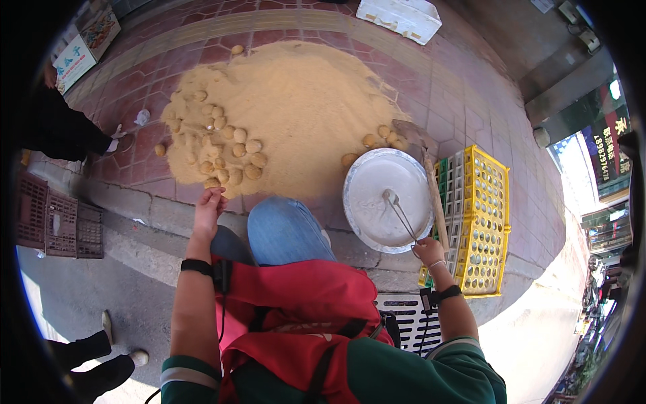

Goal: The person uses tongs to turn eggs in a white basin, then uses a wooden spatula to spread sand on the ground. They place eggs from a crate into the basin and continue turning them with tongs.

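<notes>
My right hand (430, 251) grips the handles of thin metal tongs (405, 219). The far end of the tongs dips into pale grey slurry in a wide round basin (350, 202), around a slurry-covered lump (388, 196) that looks like an egg. My left hand (210, 204) is at the near edge of a heap of tan, sawdust-like powder (308, 101), its fingers curled close to a coated egg-shaped ball (212, 183). Whether anything is between those fingers is hidden. Several more coated balls (253, 171) lie on the heap's left side, partly sunk in powder.
Right of the basin are a wooden handle (435, 202) and stacked plastic crates, the outermost a yellow crate (487, 222). A white foam box (401, 17) sits at the back. Brown crates (60, 222) stand left by the kerb (126, 202). Two people's legs (65, 126) show at left.
</notes>
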The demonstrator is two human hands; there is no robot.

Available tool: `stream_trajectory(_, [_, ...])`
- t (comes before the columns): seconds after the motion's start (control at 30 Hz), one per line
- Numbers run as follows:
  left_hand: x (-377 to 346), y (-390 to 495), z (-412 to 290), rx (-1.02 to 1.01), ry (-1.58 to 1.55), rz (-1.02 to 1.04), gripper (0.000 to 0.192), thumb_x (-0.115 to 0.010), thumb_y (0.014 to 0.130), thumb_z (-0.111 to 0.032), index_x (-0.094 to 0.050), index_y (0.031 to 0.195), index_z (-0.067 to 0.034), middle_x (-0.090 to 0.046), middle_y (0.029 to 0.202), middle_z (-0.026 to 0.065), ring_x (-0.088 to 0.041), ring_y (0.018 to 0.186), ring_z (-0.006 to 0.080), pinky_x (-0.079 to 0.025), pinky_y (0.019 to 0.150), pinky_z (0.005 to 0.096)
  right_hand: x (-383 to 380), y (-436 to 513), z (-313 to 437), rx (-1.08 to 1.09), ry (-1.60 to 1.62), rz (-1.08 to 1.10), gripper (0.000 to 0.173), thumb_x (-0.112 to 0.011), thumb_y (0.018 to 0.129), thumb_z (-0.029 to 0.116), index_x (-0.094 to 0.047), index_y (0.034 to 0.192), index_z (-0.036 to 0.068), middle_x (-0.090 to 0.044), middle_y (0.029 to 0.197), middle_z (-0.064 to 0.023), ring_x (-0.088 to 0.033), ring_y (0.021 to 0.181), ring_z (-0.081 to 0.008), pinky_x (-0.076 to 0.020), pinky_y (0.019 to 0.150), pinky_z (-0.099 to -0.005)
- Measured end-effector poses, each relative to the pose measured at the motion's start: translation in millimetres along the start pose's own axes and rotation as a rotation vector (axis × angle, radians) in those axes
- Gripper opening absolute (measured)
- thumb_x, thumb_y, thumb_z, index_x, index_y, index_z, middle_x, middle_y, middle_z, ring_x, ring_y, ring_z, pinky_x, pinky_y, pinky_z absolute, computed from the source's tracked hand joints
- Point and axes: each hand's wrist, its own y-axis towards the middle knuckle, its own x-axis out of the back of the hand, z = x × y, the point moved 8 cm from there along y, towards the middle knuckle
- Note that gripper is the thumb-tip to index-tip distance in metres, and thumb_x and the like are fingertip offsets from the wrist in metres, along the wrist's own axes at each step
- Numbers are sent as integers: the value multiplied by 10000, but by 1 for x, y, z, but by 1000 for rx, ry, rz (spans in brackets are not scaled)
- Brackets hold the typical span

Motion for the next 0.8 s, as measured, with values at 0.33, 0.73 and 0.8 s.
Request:
stream_trajectory(0.33, [2,-2,-1,9,29,-15,165,-542,925,-242,-614,998,-113,-580,717,-32,-516,622,51,-424,601,181,6,-25,56,96,-245,-16,342,-650,664,378,-680,939,178,-667,865,-161,-638,836,-339,-514,733,-423])
stream_trajectory(0.73, [4,-3,1,11,36,-14,188,-540,923,-291,-608,1010,-139,-583,739,-42,-516,635,48,-393,594,183,7,-37,74,164,-267,10,345,-644,669,377,-675,950,179,-663,851,-163,-637,830,-339,-509,736,-429])
stream_trajectory(0.8, [4,-2,0,0,33,-3,191,-541,922,-295,-608,1009,-138,-583,740,-42,-516,637,48,-393,596,184,10,-37,75,162,-236,9,346,-646,670,375,-674,954,180,-663,851,-162,-637,830,-339,-509,739,-429])
